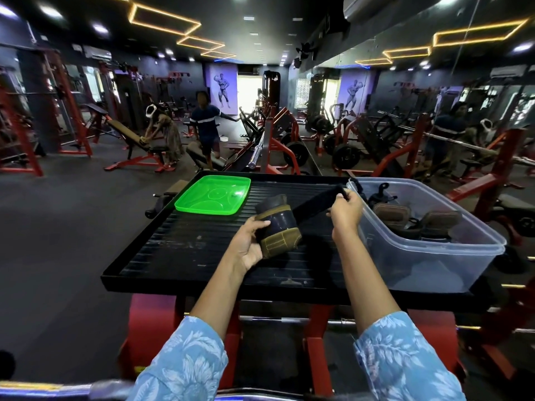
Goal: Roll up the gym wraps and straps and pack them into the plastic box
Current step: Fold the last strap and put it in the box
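Observation:
My left hand (pixel 249 244) grips a rolled gym wrap (pixel 278 227), dark with olive-brown edging, just above the black ribbed platform (pixel 185 250). Its black strap tail (pixel 315 204) runs up and to the right, and my right hand (pixel 346 211) pinches the end of it. To the right stands the clear plastic box (pixel 417 256), on the platform's right edge. Inside it lie several rolled brown wraps (pixel 417 217) and black straps.
A green plastic lid (pixel 212 194) lies at the platform's far left corner. Red gym machines and benches surround the platform. Two people stand in the background at the left. A mirror wall runs along the right.

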Available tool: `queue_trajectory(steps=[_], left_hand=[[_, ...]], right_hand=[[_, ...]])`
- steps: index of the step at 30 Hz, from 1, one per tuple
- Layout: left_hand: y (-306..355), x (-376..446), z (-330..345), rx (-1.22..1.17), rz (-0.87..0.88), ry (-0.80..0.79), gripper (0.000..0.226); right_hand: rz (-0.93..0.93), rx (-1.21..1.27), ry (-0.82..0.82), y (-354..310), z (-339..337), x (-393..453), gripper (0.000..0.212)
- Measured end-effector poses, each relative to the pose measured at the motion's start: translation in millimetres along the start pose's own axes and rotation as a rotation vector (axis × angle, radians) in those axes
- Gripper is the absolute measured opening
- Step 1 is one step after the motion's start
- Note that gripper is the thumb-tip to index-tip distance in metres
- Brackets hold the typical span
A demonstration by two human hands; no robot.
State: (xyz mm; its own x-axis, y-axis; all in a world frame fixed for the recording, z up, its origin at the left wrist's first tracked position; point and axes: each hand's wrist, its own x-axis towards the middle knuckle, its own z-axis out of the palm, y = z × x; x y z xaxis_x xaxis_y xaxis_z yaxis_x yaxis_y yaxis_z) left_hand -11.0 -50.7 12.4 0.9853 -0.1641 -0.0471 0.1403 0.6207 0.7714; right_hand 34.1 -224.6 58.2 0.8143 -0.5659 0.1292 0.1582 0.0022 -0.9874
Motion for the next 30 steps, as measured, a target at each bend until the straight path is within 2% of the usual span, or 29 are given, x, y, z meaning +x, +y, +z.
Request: queue_trajectory(steps=[3, 5, 9, 15, 19, 26, 30], left_hand=[[-8, 4, 3, 0.21, 0.087, 0.143, 0.042], [-9, 7, 2, 0.23, 0.131, 0.235, 0.053], [-7, 11, -6, 0.155, 0.132, 0.327, 0.043], [-10, 11, -4, 0.225, 0.13, 0.367, 0.05], [-12, 13, -7, 0.307, 0.153, 0.363, 0.047], [-14, 17, -7, 0.424, 0.251, 0.406, 0.044], [-16, 15, -8, 0.617, 0.322, 0.492, 0.056]], right_hand=[[-0.011, 0.019, -0.045, 0, 4, -5, 0.018], [-0.027, -0.002, -0.052, 3, 10, -8, 0.017], [0.017, -0.002, -0.01, 13, 14, -10, 0.014], [0.007, 0.004, 0.041, 13, 9, 1, 0.015], [0.03, 0.014, 0.051, 7, 5, 6, 0.015], [-0.024, -0.016, 0.011, -7, 5, -3, 0.016], [-0.046, 0.045, -0.102, -9, 13, -32, 0.017]])
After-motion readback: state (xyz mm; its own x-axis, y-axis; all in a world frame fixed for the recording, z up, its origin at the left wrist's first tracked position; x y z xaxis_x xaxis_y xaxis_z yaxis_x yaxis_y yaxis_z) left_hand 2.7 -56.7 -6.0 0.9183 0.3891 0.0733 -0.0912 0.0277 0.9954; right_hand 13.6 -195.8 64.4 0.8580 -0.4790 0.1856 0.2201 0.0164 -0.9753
